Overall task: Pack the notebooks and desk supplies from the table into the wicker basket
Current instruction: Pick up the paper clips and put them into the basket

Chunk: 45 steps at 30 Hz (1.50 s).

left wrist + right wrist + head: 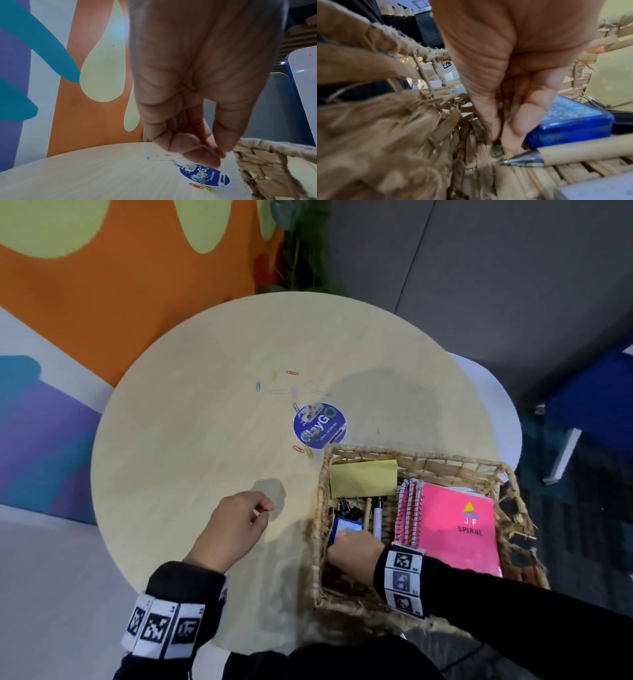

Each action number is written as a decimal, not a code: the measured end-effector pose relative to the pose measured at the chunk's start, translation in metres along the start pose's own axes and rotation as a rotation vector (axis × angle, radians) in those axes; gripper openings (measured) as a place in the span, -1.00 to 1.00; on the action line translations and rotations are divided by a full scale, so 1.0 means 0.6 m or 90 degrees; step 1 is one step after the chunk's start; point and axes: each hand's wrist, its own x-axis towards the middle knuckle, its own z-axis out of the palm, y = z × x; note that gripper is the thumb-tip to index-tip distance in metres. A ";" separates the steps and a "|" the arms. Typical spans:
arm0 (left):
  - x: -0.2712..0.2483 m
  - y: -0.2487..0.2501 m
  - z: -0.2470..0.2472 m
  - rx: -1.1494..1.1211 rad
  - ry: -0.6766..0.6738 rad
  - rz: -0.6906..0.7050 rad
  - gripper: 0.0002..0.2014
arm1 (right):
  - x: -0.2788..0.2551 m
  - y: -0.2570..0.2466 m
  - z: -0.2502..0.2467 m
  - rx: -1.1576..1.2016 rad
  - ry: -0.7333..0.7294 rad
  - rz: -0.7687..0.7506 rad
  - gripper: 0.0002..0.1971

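The wicker basket [320, 508] stands on the right of the round table [188, 440]. In it lie a pink spiral notebook [459, 529], a yellow sticky pad [363, 477], pens [376, 515], binder clips [349, 506] and a blue box [346, 525]. My right hand [342, 537] reaches down inside, beside the blue box [573, 119] and a pen [573, 154]. In the right wrist view my right hand [498, 140] pinches something small and coloured at the basket floor. My left hand [263, 508] hovers over the table left of the basket, fingers curled to the thumb; nothing shows between them. Several paper clips [293, 393] lie scattered mid-table.
A round blue sticker [319, 426] sits on the table just beyond the basket, with two more clips [303, 450] at its near edge. A painted wall rises behind the table, and a plant [301, 244] stands at the back. Blue seating [589, 405] is at the right.
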 end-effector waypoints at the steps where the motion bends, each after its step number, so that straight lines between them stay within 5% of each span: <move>1: 0.012 0.002 -0.002 0.001 0.003 0.003 -0.84 | 0.002 0.000 -0.002 0.004 -0.006 -0.003 -0.73; 6: 0.111 0.011 -0.003 0.021 0.030 0.055 -0.86 | -0.003 0.028 -0.027 0.105 -0.012 0.009 -0.85; 18: 0.320 0.009 0.041 0.150 -0.122 0.087 -0.85 | -0.013 0.240 -0.230 0.278 0.331 0.113 -0.89; 21: 0.329 -0.001 0.044 0.173 -0.120 0.095 -0.99 | 0.052 0.285 -0.266 0.277 0.349 0.127 -0.88; 33: 0.304 -0.010 0.047 -0.002 -0.028 0.057 -0.87 | 0.340 0.356 -0.276 0.283 0.253 0.254 -0.71; 39: 0.272 0.007 0.020 -0.076 0.080 0.070 -0.96 | 0.354 0.362 -0.269 0.296 0.249 0.257 -0.72; 45: 0.202 0.070 -0.012 -0.155 0.040 0.114 -0.95 | 0.294 0.355 -0.288 0.295 0.266 0.229 -0.81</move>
